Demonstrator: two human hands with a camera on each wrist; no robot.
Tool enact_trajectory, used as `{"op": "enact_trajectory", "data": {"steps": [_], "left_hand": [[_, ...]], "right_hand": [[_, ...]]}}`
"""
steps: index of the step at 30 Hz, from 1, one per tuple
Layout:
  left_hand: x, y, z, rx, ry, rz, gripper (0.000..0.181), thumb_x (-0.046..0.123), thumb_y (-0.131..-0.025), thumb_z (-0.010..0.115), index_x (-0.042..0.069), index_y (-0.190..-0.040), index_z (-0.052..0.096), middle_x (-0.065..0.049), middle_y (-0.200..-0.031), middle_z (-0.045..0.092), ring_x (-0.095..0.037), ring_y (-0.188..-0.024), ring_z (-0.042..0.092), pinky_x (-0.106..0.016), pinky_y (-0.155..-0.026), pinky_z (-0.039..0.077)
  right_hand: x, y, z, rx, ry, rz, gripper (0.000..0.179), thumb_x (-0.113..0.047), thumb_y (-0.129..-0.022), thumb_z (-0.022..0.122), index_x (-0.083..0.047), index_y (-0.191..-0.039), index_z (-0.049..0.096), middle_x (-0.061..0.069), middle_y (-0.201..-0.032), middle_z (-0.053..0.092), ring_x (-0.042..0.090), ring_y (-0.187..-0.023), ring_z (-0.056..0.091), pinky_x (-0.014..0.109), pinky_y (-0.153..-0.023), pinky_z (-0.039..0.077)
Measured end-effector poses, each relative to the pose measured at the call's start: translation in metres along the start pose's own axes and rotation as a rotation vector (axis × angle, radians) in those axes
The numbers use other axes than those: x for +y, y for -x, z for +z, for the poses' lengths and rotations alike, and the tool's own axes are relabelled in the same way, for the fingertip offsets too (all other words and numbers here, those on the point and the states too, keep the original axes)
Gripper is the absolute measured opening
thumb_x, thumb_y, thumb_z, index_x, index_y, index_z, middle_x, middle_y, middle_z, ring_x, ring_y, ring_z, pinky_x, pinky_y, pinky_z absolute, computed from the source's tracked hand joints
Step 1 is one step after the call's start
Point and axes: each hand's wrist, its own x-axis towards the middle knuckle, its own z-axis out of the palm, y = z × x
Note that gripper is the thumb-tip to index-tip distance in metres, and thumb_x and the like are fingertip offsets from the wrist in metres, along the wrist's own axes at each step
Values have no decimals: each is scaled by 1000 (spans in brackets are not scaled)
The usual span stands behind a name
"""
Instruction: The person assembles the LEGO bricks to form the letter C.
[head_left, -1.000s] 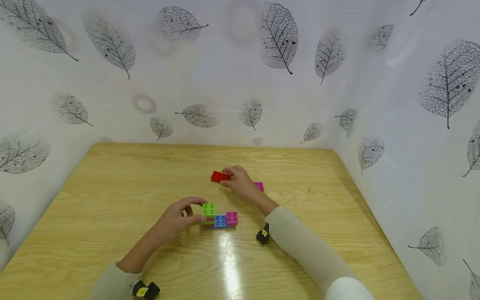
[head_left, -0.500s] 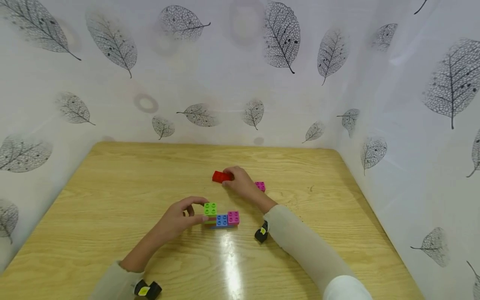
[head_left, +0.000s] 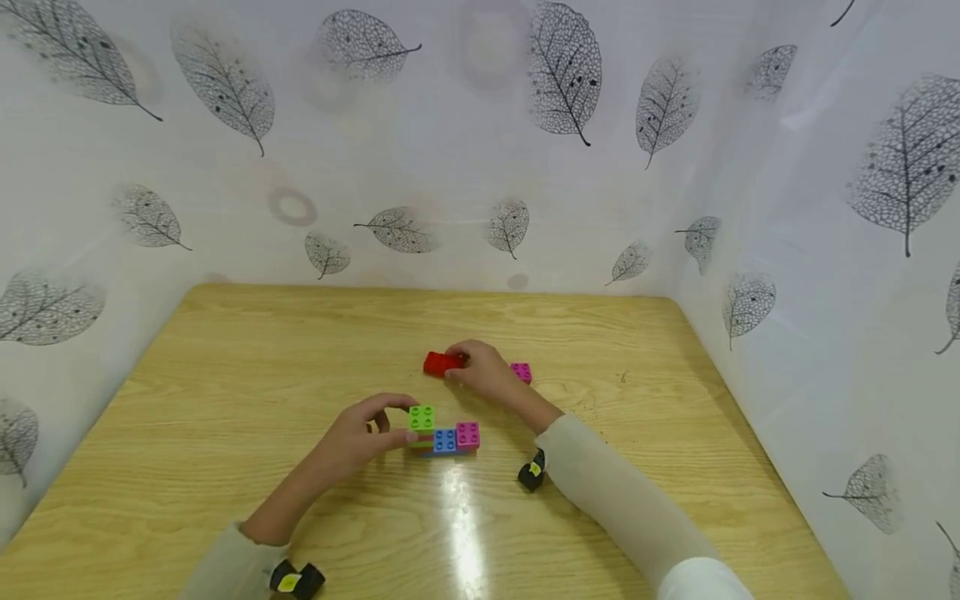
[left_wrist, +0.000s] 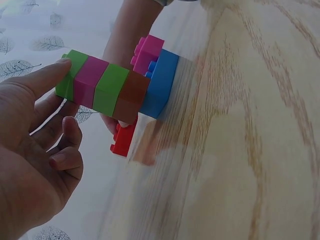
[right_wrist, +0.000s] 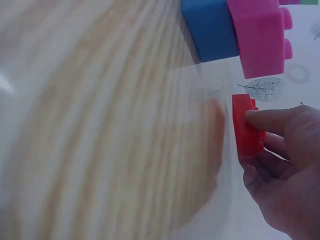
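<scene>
Near the middle of the table, my left hand (head_left: 356, 437) holds the top of a toy brick tower between thumb and fingers. In the left wrist view the tower runs from a green brick (left_wrist: 70, 75) through a pink brick (left_wrist: 90, 82) and a second green brick (left_wrist: 107, 87) to a brown brick (left_wrist: 131, 97). A long blue brick (left_wrist: 164, 82) adjoins its foot and carries another pink brick (left_wrist: 149, 50). Farther back, my right hand (head_left: 486, 368) pinches a long red brick (right_wrist: 244, 137), thumb on its side, low over the tabletop.
A loose pink brick (head_left: 522, 372) lies just behind my right wrist, partly covered by it. The wooden table (head_left: 300, 333) meets a leaf-patterned white covering (head_left: 442, 167) at its back and sides. Black wrist cameras (head_left: 297, 580) sit on both sleeves.
My right hand has drawn the red brick slightly toward me over the last half second. The left hand and the tower stay in place.
</scene>
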Motion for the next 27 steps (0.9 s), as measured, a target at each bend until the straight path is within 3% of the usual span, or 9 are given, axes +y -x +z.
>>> {"op": "enact_trajectory", "data": {"steps": [8,15,27], "left_hand": [[-1,-1,1,6,-4,10,44,26,-96,82,12,-135,69,-6,-119,66,-26,-89,54,-29,-62,45],[-3,-1,2,7,3,7,44,26,-96,81,11,-135,69,-7,-120,66,-27,-90,54,-28,-62,46],[-3,0,3,11,8,10,44,26,-95,82,11,-134,69,-7,-121,66,-26,-89,54,-28,-60,44]], "right_hand": [[-7,15,-11,-15,70,-79,32,-12,-100,75,-2,-130,70,11,-125,69,26,-112,62,41,-99,51],[-15,41,-19,22,18,-158,33,-14,-101,75,-5,-132,68,8,-126,66,24,-104,59,34,-81,50],[-28,79,-27,35,-19,-279,33,-18,-102,73,-7,-133,68,4,-131,66,18,-106,58,36,-86,52]]}}
